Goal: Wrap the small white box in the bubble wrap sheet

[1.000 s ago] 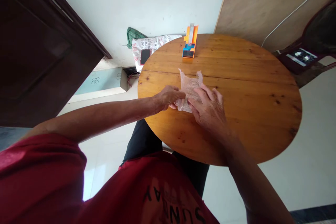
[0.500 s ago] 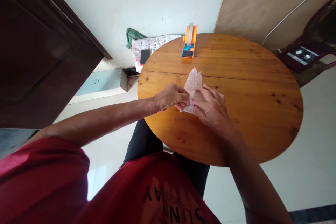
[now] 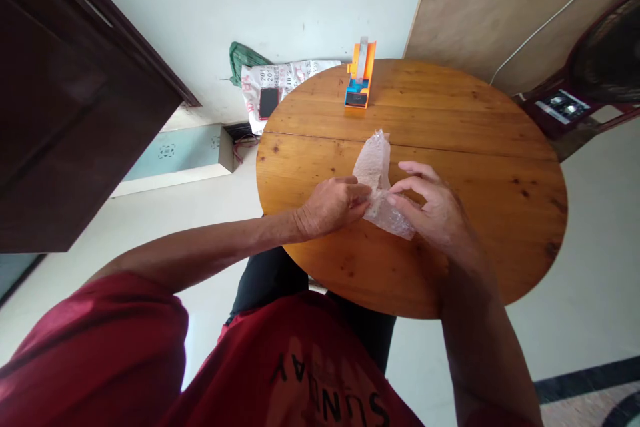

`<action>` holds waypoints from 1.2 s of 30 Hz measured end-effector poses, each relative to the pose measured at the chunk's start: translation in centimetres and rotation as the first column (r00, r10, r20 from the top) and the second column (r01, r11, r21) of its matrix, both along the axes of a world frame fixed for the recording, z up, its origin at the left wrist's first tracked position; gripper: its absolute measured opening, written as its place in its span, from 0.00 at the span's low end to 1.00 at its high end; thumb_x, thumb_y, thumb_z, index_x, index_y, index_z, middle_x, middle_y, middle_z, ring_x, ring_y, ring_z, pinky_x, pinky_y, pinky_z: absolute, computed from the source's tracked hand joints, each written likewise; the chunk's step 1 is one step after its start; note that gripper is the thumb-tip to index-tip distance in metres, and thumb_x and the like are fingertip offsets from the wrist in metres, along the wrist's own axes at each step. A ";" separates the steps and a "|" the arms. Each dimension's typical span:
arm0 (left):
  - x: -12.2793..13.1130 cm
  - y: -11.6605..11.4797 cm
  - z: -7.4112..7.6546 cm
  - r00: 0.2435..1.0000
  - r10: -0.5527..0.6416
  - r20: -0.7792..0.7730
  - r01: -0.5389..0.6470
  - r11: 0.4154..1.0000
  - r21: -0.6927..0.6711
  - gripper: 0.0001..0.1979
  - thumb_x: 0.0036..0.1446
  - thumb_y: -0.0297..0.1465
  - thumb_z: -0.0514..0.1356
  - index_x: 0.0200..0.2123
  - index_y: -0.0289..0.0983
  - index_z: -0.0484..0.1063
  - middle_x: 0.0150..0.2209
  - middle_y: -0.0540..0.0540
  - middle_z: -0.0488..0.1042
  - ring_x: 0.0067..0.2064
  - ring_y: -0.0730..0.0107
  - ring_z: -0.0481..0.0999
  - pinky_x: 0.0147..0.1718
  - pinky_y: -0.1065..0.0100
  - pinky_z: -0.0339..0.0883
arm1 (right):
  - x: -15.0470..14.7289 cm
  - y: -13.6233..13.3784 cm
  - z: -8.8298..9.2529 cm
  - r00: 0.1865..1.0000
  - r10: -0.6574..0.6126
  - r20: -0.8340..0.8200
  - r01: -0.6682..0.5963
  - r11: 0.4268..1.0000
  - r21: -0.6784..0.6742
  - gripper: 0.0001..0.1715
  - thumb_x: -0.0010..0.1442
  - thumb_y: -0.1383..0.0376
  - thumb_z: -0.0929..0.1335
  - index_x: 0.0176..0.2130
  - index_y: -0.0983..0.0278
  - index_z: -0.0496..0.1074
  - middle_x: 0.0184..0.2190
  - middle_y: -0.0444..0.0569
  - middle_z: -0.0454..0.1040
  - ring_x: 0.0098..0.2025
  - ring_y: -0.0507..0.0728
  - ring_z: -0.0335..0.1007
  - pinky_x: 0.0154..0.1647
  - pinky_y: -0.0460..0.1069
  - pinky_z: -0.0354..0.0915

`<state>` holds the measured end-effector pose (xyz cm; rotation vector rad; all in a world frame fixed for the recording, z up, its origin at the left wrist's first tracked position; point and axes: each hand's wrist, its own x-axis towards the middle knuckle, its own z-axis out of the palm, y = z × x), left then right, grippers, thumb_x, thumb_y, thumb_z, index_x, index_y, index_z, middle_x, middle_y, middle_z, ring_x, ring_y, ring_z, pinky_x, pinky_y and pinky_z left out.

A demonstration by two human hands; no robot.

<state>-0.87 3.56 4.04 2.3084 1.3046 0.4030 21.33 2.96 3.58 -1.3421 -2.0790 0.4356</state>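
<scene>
A sheet of clear bubble wrap (image 3: 373,159) lies crumpled on the round wooden table, with a pinkish look; whether something is wrapped inside I cannot tell. My left hand (image 3: 336,205) is closed on its left side, fingers pinching the wrap near the middle. From the right, my right hand (image 3: 429,203) pinches the wrap's edge between thumb and index finger, its other fingers spread. A loose flap of the wrap hangs toward me below the two hands.
On the round wooden table (image 3: 480,240), an orange and blue tape dispenser (image 3: 361,77) stands near the far edge. Beyond the left edge, a phone (image 3: 269,103) rests on a printed white sack (image 3: 253,90). A fan (image 3: 613,47) stands at the right.
My right hand has pulled away to the right from lying over the wrap, drawing out a flap. My left hand still grips the wrap. The view has shifted slightly.
</scene>
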 end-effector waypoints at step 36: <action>0.9 -3.2 -3.3 0.997 -0.049 0.052 0.026 0.925 0.379 0.14 0.69 0.33 0.51 0.44 0.34 0.75 0.45 0.39 0.70 0.39 0.67 0.71 0.31 0.68 0.67 | -0.4 -3.2 -1.6 0.937 -0.346 -0.055 0.311 0.893 -0.324 0.19 0.58 0.54 0.69 0.23 0.60 0.63 0.21 0.40 0.63 0.26 0.53 0.57 0.28 0.50 0.53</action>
